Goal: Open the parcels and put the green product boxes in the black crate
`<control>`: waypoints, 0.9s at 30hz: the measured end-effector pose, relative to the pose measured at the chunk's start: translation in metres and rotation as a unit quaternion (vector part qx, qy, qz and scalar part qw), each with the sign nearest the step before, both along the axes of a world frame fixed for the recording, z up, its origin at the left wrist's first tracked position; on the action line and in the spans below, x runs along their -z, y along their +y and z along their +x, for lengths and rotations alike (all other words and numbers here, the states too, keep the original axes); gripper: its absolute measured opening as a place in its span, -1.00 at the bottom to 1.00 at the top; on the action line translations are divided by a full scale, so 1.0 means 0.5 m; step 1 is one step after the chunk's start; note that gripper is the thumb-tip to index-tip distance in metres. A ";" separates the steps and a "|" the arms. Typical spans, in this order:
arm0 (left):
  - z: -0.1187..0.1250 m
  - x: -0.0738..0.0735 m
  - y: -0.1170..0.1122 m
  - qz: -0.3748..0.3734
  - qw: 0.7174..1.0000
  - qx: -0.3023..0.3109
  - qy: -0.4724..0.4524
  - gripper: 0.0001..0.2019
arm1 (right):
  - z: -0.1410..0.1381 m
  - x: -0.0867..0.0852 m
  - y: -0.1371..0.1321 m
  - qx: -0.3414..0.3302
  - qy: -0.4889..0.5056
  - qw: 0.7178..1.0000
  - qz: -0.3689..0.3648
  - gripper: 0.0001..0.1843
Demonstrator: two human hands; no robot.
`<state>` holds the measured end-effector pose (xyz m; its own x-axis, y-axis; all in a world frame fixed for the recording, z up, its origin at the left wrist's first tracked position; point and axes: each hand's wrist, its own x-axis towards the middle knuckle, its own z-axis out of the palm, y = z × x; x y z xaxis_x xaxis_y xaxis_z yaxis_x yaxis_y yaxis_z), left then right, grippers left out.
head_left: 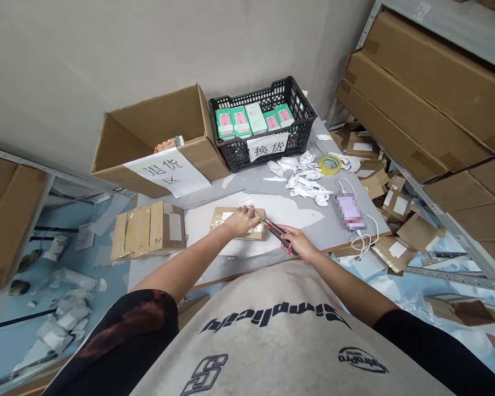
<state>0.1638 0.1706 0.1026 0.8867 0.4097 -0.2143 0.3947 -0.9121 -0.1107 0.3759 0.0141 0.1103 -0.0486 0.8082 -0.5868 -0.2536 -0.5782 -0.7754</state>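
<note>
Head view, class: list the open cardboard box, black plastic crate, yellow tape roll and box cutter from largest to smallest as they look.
1. Open cardboard box
2. Black plastic crate
3. Yellow tape roll and box cutter: too alike to rank, and the cutter is nearer the camera.

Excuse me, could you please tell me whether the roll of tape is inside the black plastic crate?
No, the roll of tape lies on the grey table, outside the black plastic crate.

Crumpled paper (pixel 305 181) blocks hands' (pixel 241 221) rte to blk crate (pixel 231 157).
</note>
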 end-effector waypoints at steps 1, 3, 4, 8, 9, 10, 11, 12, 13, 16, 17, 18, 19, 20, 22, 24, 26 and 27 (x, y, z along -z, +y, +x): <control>0.000 0.000 0.001 0.000 1.000 0.000 0.002 -0.60 | -0.001 -0.002 -0.001 0.000 -0.001 1.000 0.000 -0.33; 0.002 -0.002 0.001 -0.003 1.000 0.002 0.005 -0.61 | -0.003 -0.004 -0.001 -0.001 -0.003 1.000 0.000 -0.33; 0.003 -0.004 0.001 -0.008 1.000 0.001 0.006 -0.61 | -0.004 -0.004 0.000 -0.002 -0.004 1.000 0.000 -0.32; 0.007 -0.010 -0.001 -0.033 0.999 -0.008 0.008 -0.64 | -0.008 -0.001 0.001 -0.005 -0.010 1.000 0.001 -0.31; 0.008 -0.012 0.000 -0.037 0.999 -0.007 0.009 -0.64 | -0.009 -0.002 0.001 -0.005 -0.011 1.000 0.000 -0.30; 0.008 -0.012 0.000 -0.038 0.999 -0.006 0.010 -0.65 | -0.011 -0.003 0.000 -0.005 -0.011 1.000 0.000 -0.31; 0.009 -0.013 0.001 -0.038 0.999 -0.006 0.011 -0.65 | -0.012 -0.004 -0.001 -0.007 -0.012 1.000 -0.002 -0.31; 0.010 -0.013 0.002 -0.037 0.999 -0.005 0.012 -0.67 | -0.013 -0.005 -0.002 -0.009 -0.013 1.000 -0.003 -0.31; 0.012 -0.014 0.004 -0.037 0.999 -0.005 0.015 -0.68 | -0.014 -0.007 -0.002 -0.012 -0.016 1.000 -0.003 -0.31; 0.018 -0.016 0.012 -0.042 0.998 -0.006 0.036 -0.72 | -0.014 -0.011 -0.004 -0.022 -0.026 0.999 0.000 -0.32; 0.019 -0.017 0.014 -0.047 0.998 -0.007 0.041 -0.72 | -0.013 -0.012 -0.004 -0.021 -0.031 0.999 0.002 -0.33; 0.020 -0.019 0.016 -0.052 0.998 -0.009 0.041 -0.73 | -0.012 -0.013 -0.004 -0.020 -0.035 0.999 0.005 -0.34; 0.020 -0.020 0.017 -0.056 0.998 -0.013 0.035 -0.74 | -0.010 -0.014 -0.005 -0.019 -0.041 0.999 0.008 -0.35; 0.019 -0.021 0.018 -0.060 0.998 -0.017 0.024 -0.74 | -0.008 -0.015 -0.007 -0.020 -0.049 0.999 0.011 -0.36; 0.011 -0.024 0.017 -0.067 0.998 -0.021 -0.003 -0.72 | -0.001 -0.017 -0.013 -0.025 -0.068 0.997 0.011 -0.37; -0.005 -0.025 0.014 -0.075 0.996 -0.024 -0.030 -0.69 | 0.010 -0.018 -0.025 -0.031 -0.088 0.996 0.005 -0.38; -0.026 -0.025 0.010 -0.080 0.995 -0.035 -0.056 -0.65 | 0.023 -0.018 -0.036 -0.019 -0.120 0.993 0.005 -0.38; -0.036 -0.025 0.008 -0.080 0.994 -0.048 -0.066 -0.62 | 0.029 -0.017 -0.041 -0.008 -0.139 0.990 0.010 -0.38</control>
